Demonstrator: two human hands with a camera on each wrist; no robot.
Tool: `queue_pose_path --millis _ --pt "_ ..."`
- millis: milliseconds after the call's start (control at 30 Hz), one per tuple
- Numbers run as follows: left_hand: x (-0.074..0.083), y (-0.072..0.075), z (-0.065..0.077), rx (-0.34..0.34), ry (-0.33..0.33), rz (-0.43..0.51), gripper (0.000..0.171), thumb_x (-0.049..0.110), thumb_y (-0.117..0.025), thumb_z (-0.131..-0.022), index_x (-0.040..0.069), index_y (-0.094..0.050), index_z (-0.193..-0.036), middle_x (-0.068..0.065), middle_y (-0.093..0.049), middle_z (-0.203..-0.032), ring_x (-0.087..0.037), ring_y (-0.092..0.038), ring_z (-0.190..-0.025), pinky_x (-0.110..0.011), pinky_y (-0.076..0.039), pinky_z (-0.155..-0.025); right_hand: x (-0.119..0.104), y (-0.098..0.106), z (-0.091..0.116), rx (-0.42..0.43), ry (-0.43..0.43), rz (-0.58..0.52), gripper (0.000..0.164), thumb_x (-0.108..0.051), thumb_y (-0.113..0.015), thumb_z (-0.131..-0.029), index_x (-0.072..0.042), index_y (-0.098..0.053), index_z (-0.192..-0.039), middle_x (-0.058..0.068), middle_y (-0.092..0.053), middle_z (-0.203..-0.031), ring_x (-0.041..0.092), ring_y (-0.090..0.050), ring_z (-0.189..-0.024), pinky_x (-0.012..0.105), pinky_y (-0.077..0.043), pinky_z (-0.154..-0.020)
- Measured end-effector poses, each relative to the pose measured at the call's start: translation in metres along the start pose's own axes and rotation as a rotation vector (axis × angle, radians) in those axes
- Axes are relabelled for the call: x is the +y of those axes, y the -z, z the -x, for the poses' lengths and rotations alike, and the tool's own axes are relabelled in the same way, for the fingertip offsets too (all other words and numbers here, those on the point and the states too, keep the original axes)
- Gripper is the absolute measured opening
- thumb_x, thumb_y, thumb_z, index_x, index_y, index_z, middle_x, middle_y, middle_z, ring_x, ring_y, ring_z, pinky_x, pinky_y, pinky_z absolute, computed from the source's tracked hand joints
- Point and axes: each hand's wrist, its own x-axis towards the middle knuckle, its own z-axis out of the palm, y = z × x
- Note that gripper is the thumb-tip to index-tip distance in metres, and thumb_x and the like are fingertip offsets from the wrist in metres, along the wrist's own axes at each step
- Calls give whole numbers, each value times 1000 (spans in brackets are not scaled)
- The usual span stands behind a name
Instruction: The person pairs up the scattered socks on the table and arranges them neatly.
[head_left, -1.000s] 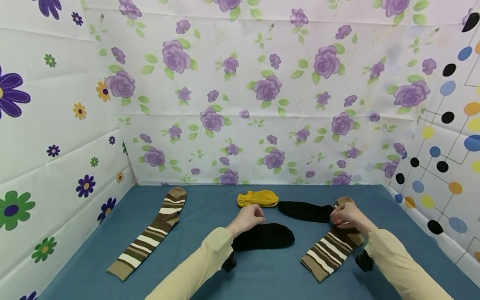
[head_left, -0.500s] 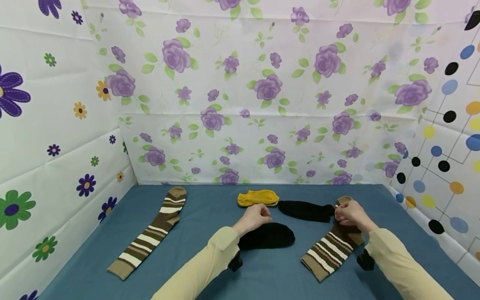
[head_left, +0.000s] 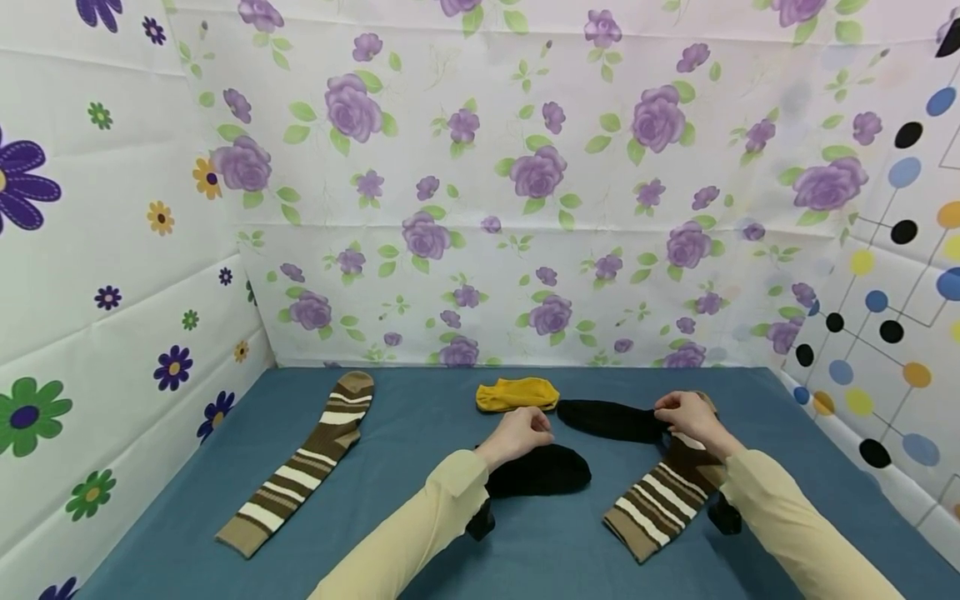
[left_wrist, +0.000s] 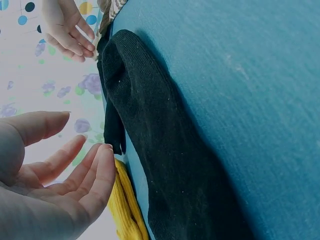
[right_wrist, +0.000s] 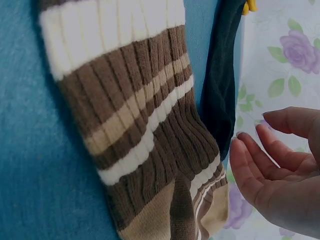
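Near black sock (head_left: 543, 471): on the blue cloth (head_left: 420, 417), middle front; long axis roughly left to right, rounded end right; left end largely hidden by the left hand (head_left: 517, 437) and sleeve.

Far black sock (head_left: 607, 420): behind it; long axis left to right, slanting slightly nearer at the right; rounded end left, other end beside the right hand (head_left: 693, 418).

Right striped sock (head_left: 663, 500): long axis diagonal, cuff near and left, foot to the back; the right hand hides part of the foot. Contact with the far black sock: cannot tell.

Left hand: above the near black sock, fingers loosely bent, thumb apart, nothing held.

Right hand: fingers relaxed, gap to thumb, nothing held.

Yellow sock (head_left: 517, 395): at the back, crosswise, just beside the far black sock's left end.

Left striped sock (head_left: 303, 467): well apart at left, cuff near, toe back and right.

Floral sheet (head_left: 427, 283): upright behind the cloth.
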Motion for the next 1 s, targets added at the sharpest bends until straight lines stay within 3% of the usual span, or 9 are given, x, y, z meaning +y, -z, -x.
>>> queue_pose_path --millis 167,400,733,1000 --pt "-1 0 -1 -1 6 -2 12 14 -63 -86 6 -60 -94 -2 -55 -86 -17 -53 -79 -34 -44 -70 -1 -2 0 -34 2 48 25 -3 -53 -89 16 -52 -104 20 -56 -92 38 -54 -86 42 -47 -69" --pt "-3 1 -2 -7 12 -11 12 14 -63 -86 5 -60 -94 -3 -56 -87 -17 -53 -80 -34 -45 -70 1 -6 -5 -82 41 200 24 -3 -57 -86 16 -54 -100 18 -56 -89 34 -56 -80 39 -47 -64" --pt "1 -4 -5 -19 11 -30 22 15 -64 -86 1 -61 -103 -3 -58 -90 -19 -55 -84 -33 -45 -73 -12 -13 0 -120 -29 190 14 -2 -56 -87 11 -57 -93 12 -55 -80 28 -56 -73 36 -49 -60" --pt "9 -11 -9 -40 -37 -35 21 13 -62 -87 0 -60 -104 -5 -59 -92 -18 -56 -86 -30 -46 -72 -13 -13 1 -120 -59 161 16 -1 -53 -88 13 -58 -94 13 -58 -75 24 -58 -66 34 -49 -57"
